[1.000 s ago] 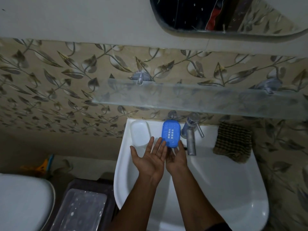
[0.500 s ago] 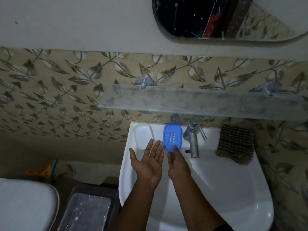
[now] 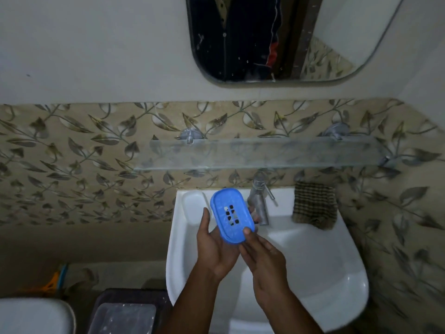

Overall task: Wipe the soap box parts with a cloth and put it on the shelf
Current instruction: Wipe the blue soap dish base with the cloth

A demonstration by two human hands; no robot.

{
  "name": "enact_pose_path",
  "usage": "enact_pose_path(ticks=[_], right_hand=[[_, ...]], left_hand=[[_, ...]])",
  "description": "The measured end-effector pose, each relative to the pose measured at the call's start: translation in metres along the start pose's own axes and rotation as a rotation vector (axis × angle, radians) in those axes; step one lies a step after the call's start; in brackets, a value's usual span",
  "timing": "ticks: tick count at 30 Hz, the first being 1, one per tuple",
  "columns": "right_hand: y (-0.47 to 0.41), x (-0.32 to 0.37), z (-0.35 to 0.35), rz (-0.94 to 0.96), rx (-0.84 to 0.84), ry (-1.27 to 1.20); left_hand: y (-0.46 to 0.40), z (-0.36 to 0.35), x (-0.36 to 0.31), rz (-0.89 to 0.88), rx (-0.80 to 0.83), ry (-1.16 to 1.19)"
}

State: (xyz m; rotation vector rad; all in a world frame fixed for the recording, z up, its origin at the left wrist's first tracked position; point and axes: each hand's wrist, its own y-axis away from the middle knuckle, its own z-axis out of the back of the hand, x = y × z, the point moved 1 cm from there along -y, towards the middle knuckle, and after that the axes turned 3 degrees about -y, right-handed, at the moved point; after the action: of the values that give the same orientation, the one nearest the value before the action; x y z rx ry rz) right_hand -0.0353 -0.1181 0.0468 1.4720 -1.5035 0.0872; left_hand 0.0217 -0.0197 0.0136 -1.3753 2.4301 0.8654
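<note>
Soap box [image 3: 231, 215], blue with dark slots, held tilted by both hands.

both hands [image 3: 216, 247] hold blue soap box [image 3: 231, 218] | over sink [image 3: 337, 273] | cloth [image 3: 314, 204] on rim

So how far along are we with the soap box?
Early. Done: the blue soap box is up off the sink. In hand: both the left hand and the right hand hold it, not yet taken apart. Left: the cloth lies untouched on the sink's rim, so no wiping has begun, and the glass shelf has no box on it.
</note>
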Motion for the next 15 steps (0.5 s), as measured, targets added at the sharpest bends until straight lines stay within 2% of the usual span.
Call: enact_pose_path(ticks=[2,8,12,15], right_hand=[[0.007,0.005,0.006,0.018,-0.005,0.018],[0.021,0.015,0.021,0.105,-0.033,0.084],[0.013,0.026,0.031,0.178,-0.185,0.132],[-0.02,0.041,0.052,0.376,-0.292,0.164]], left_hand=[[0.003,-0.012,0.005,0.024,0.054,0.008],[0.005,-0.027,0.011,0.038,0.045,0.007],[0.005,-0.031,0.011,0.016,0.052,0.018],[0.003,-0.032,0.011,0.012,0.08,0.022]])
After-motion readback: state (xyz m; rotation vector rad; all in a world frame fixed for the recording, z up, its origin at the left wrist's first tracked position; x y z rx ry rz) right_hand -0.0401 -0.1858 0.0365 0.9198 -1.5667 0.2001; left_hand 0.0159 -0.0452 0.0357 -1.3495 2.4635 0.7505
